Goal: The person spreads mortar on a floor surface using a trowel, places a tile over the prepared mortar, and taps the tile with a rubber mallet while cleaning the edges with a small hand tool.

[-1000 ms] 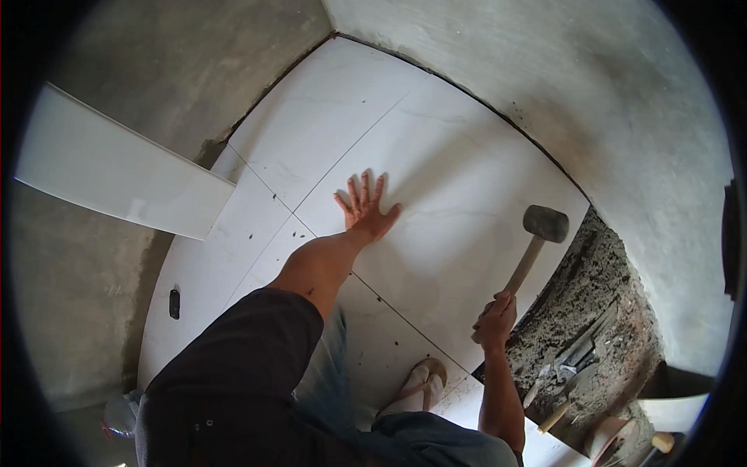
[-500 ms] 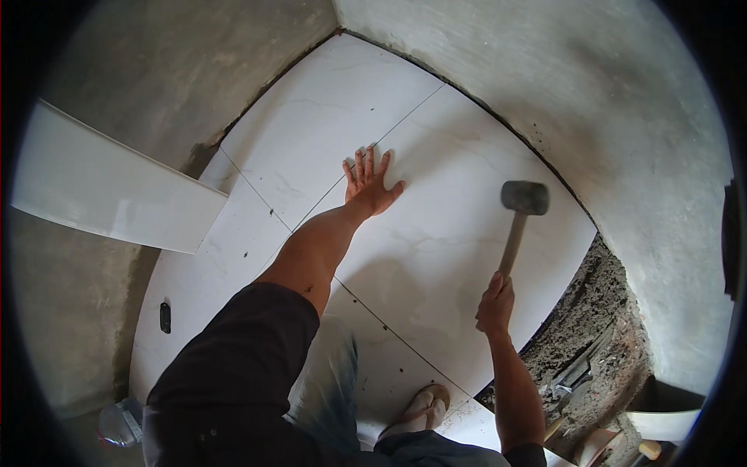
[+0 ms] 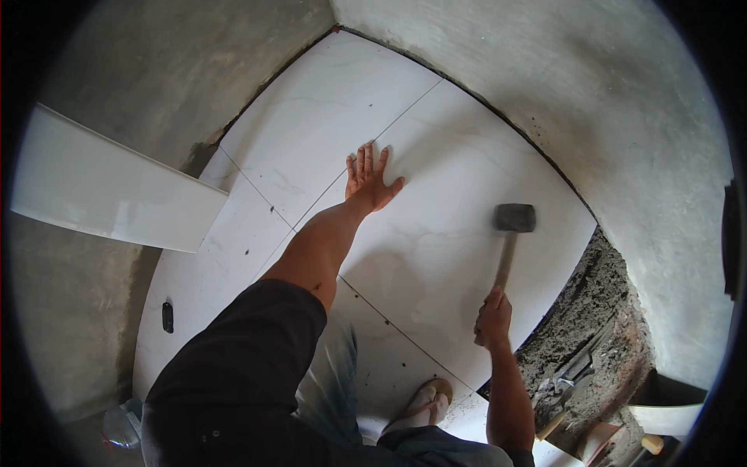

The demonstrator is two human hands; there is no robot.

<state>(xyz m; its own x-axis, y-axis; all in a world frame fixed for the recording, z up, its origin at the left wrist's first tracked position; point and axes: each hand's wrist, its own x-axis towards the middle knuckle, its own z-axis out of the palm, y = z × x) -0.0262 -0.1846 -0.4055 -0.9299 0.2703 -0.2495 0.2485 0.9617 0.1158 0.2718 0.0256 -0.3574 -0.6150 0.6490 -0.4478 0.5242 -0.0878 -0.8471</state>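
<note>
My left hand (image 3: 369, 180) lies flat with spread fingers on a large white floor tile (image 3: 459, 156), its fingertips at the seam with the neighbouring tile (image 3: 311, 124). My right hand (image 3: 494, 317) is closed round the wooden handle of a rubber mallet (image 3: 515, 218). The mallet's dark head is over the right part of the same tile, slightly blurred; whether it touches the surface I cannot tell. Faint grey veins run through the tile. Its right edge borders a strip of rough grey mortar (image 3: 572, 292).
Concrete walls (image 3: 545, 62) meet at the far corner. A white tile piece (image 3: 117, 183) juts in from the left. A small black object (image 3: 167, 317) lies on the left tiles. Trowel-like tools (image 3: 572, 373) and a bucket (image 3: 665, 416) are at lower right; a clear plastic bottle (image 3: 120, 426) is lower left.
The mallet and my right hand have moved down and slightly closer to me, the mallet's head now lower over the tile. My left hand stays in nearly the same place.
</note>
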